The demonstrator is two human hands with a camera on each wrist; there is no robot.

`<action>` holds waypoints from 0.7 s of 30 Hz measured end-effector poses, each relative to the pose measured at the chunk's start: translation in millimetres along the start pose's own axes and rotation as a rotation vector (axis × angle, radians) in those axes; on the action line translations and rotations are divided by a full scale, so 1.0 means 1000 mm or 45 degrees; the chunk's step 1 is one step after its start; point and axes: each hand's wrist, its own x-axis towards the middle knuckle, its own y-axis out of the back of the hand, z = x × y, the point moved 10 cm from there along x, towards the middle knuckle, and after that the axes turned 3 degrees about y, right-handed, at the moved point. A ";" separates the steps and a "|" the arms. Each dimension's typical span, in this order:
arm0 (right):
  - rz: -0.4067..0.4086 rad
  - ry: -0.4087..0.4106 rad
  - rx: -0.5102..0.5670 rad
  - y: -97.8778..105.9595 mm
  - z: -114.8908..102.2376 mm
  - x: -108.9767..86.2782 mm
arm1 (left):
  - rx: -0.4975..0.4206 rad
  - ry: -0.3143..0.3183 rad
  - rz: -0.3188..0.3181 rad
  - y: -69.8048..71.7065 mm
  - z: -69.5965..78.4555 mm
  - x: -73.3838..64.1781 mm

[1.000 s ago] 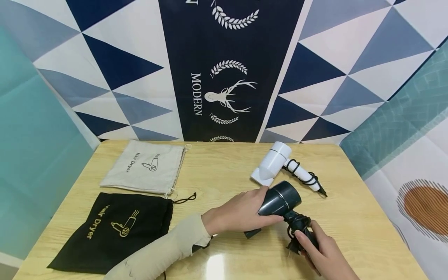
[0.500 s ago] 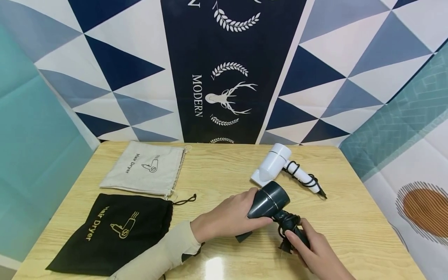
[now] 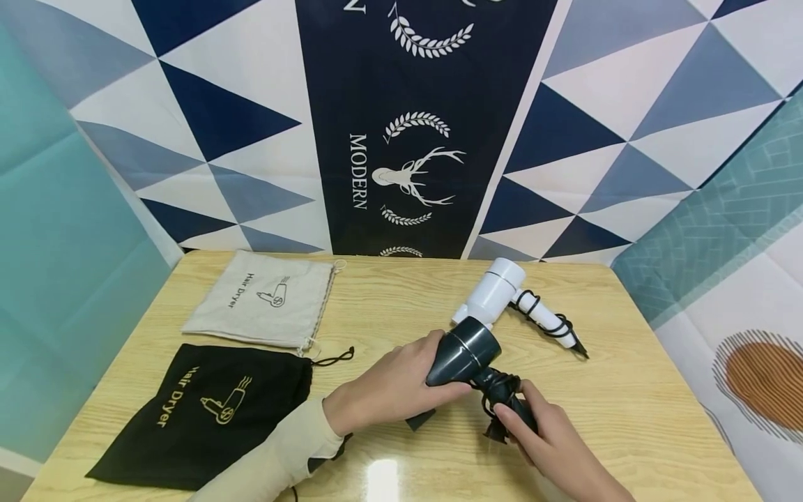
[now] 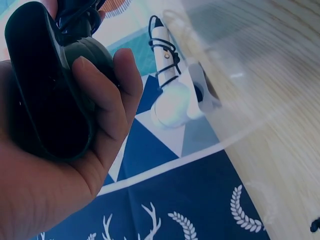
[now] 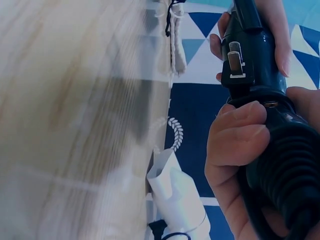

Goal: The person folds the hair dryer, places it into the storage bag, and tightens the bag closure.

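Both hands hold a dark hair dryer (image 3: 467, 348) above the table's front right part. My left hand (image 3: 392, 383) grips its barrel from the left; in the left wrist view the fingers (image 4: 102, 95) curl round it near the flat nozzle (image 4: 50, 90). My right hand (image 3: 546, 432) grips the handle, which has its black cord wound round it. The right wrist view shows the handle's switch (image 5: 235, 60) and the ribbed cord end (image 5: 290, 170) beside the curled fingers. Behind the dark dryer lies a white hair dryer (image 3: 495, 289) with a black cord wrapped round its handle.
On the table's left lie a black drawstring bag (image 3: 207, 418) and, behind it, a light grey drawstring bag (image 3: 266, 300), both printed "Hair Dryer". A patterned backdrop (image 3: 401, 139) stands along the table's back edge. The wooden table (image 3: 640, 390) extends to the right of the hands.
Both hands have moved left with the dark hair dryer, keeping their grip. It now overlaps the lower end of the white dryer in the head view. The bags have stayed put.
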 end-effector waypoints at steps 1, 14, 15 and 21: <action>-0.004 0.007 -0.002 -0.001 -0.002 0.002 | 0.004 0.001 0.010 0.002 -0.001 -0.001; -0.033 0.134 -0.038 -0.011 -0.024 0.016 | -0.008 0.057 0.061 0.020 -0.013 -0.013; -0.034 0.150 -0.049 -0.011 -0.027 0.017 | 0.000 0.057 0.068 0.022 -0.013 -0.014; -0.056 0.232 -0.051 -0.015 -0.042 0.020 | 0.010 0.078 0.093 0.031 -0.018 -0.020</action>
